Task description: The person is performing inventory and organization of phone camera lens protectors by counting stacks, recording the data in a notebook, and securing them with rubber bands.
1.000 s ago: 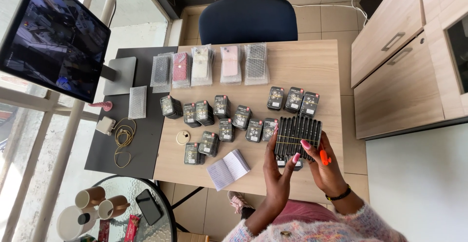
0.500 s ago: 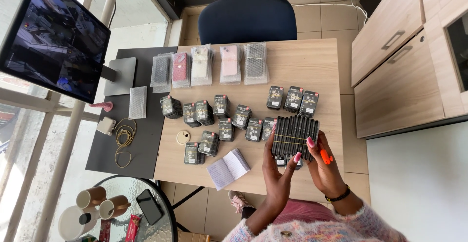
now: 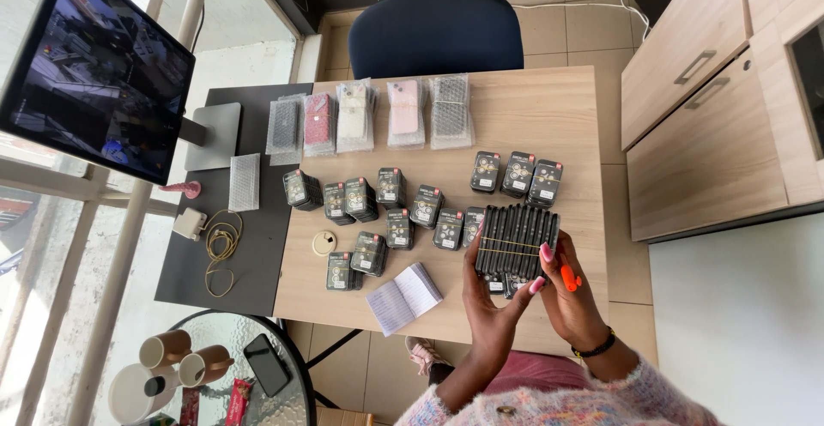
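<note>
Both hands make up the grip right now, closed around a banded stack of black packets (image 3: 518,239) held just above the near right part of the wooden worktop (image 3: 549,126). Left hand (image 3: 491,306) cups the stack from below and from the left end, thumb up along its side, fingers wrapped under. Right hand (image 3: 573,299) comes in from the right and underneath, pink-nailed fingertips (image 3: 547,253) pressed on the stack's lower right edge, and an orange pen-like thing (image 3: 570,277) tucked in that same hand.

Now the geometry: the stack's long axis runs left to right across the view, packets standing on edge side by side, with a thin yellow rubber band (image 3: 515,246) looped along that length. It sits directly above the hands, between them and the far rows.

Loose black boxes (image 3: 388,211) lie in rows on the worktop to the left of the stack, and three more (image 3: 517,174) sit just beyond it. Left hand is the nearer one to those rows. A small open notebook (image 3: 405,296) lies near the front edge, left of the wrist. Clear-wrapped phone cases (image 3: 371,117) line the far side, well apart from the hands.
</note>
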